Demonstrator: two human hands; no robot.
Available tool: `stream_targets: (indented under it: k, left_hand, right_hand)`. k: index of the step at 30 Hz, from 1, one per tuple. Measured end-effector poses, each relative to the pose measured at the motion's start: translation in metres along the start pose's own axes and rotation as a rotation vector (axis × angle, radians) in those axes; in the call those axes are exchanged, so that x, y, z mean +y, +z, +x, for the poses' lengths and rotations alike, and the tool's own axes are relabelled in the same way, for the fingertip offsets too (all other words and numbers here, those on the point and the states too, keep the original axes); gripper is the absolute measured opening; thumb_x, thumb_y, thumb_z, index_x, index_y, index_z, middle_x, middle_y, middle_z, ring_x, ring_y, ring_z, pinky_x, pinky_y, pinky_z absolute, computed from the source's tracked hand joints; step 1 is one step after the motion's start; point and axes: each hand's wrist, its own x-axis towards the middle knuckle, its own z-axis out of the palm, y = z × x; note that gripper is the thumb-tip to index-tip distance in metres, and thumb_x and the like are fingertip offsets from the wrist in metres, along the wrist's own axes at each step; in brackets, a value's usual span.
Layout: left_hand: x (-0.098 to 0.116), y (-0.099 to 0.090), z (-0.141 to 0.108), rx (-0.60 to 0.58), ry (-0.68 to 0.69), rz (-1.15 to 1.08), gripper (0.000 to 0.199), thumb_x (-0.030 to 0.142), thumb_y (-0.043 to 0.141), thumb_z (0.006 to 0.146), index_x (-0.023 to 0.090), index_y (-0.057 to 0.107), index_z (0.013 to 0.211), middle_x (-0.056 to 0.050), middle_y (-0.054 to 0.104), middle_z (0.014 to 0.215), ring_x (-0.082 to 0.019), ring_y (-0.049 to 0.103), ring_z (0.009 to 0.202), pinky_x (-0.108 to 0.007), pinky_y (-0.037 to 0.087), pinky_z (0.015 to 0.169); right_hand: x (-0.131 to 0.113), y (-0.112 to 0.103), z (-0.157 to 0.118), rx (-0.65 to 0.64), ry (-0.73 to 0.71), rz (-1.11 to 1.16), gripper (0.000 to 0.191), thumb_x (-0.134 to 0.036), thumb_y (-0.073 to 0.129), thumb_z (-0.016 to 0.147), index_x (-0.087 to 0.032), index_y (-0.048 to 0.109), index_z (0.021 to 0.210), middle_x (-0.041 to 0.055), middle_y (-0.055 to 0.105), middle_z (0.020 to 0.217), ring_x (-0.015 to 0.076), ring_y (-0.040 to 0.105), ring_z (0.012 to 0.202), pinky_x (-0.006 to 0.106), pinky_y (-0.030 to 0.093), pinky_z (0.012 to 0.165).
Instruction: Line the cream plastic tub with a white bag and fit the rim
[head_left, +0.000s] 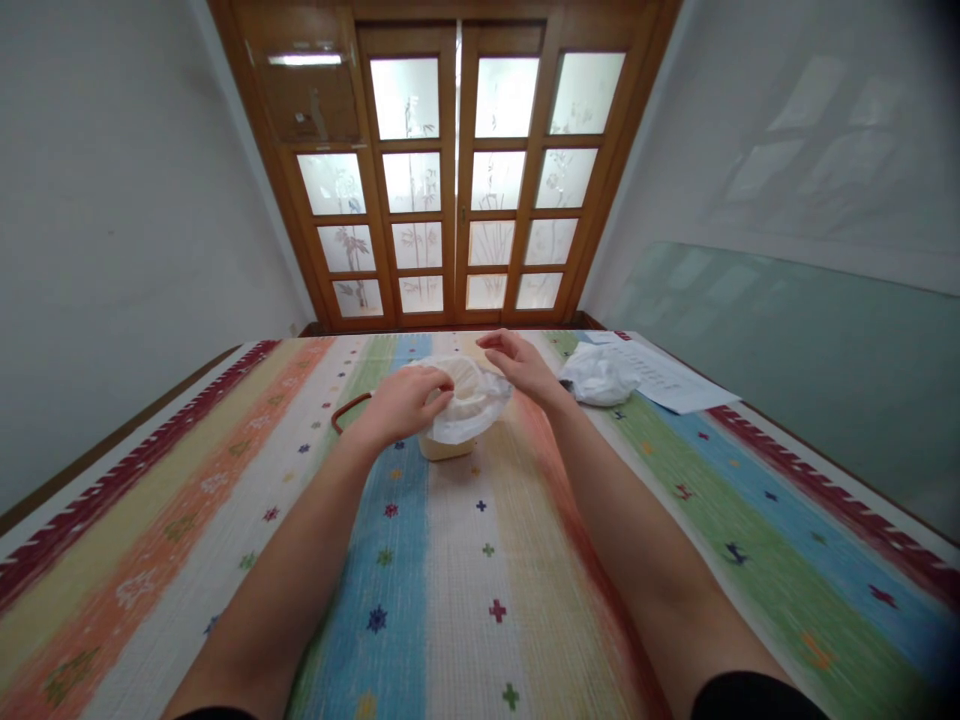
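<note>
Ctr frame, your L hand is on the white cover atop the tub, grip unclear; R hand part-open nr it.

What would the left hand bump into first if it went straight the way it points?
The left hand would most likely meet the thin white cover on the pale container, right at its fingertips, though depth is hard to judge.

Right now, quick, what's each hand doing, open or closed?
Left hand: fingers curled over the white, crinkled cover on the pale yellow container; grip can't be told.
Right hand: open, loosely bent, nothing visibly held.
</note>
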Motion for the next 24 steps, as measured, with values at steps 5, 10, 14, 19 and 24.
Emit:
stream_targets:
  k: [5, 10, 14, 19, 24]
  left_hand:
    - [0.004, 0.001, -0.001, -0.056, 0.101, 0.051, 0.024, 0.041, 0.059, 0.098, 0.024, 0.074, 0.103, -0.008, 0.074, 0.099, -0.028, 0.066, 0.097, -0.041, 0.046, 0.091]
    - [0.001, -0.005, -0.008, -0.138, 0.1, -0.002, 0.027, 0.043, 0.057, 0.098, 0.024, 0.075, 0.094, -0.008, 0.071, 0.089, -0.025, 0.064, 0.088, -0.036, 0.045, 0.08]
    - [-0.003, -0.015, -0.008, -0.171, 0.061, -0.115, 0.035, 0.046, 0.052, 0.099, 0.025, 0.075, 0.084, -0.006, 0.071, 0.082, -0.023, 0.063, 0.081, -0.034, 0.045, 0.078]
    - [-0.01, -0.022, 0.017, -0.224, -0.035, -0.232, 0.033, 0.041, 0.057, 0.092, 0.025, 0.076, 0.07, -0.006, 0.071, 0.076, -0.021, 0.061, 0.07, -0.032, 0.045, 0.072]
    - [-0.027, 0.003, 0.058, -0.564, -0.128, -0.246, 0.019, 0.028, 0.077, 0.065, 0.026, 0.067, 0.05, -0.002, 0.064, 0.056, -0.017, 0.052, 0.05, -0.03, 0.041, 0.059]
  right_hand:
    - [-0.036, -0.006, -0.013, -0.405, -0.131, -0.102, 0.057, -0.045, 0.071, 0.091, -0.029, 0.057, 0.144, 0.0069, 0.06, 0.149, 0.0266, 0.055, 0.14, 0.048, 0.039, 0.121]
    - [-0.029, -0.002, -0.018, -0.548, -0.115, -0.238, 0.093, -0.051, 0.085, 0.077, -0.031, 0.044, 0.157, 0.0105, 0.038, 0.167, 0.0331, 0.033, 0.156, 0.054, 0.026, 0.128]
    - [-0.014, 0.01, -0.017, -0.527, -0.108, -0.285, 0.085, -0.05, 0.087, 0.074, -0.03, 0.051, 0.149, 0.0123, 0.029, 0.17, 0.0337, 0.027, 0.159, 0.053, 0.027, 0.127]
    - [-0.018, 0.025, -0.019, -0.486, -0.092, -0.322, 0.058, -0.048, 0.089, 0.071, -0.026, 0.063, 0.119, 0.0119, 0.036, 0.159, 0.0326, 0.05, 0.142, 0.047, 0.041, 0.119]
    - [-0.03, 0.034, -0.022, -0.469, -0.085, -0.329, 0.056, -0.053, 0.087, 0.071, -0.025, 0.061, 0.111, 0.0113, 0.039, 0.152, 0.032, 0.056, 0.132, 0.046, 0.046, 0.113]
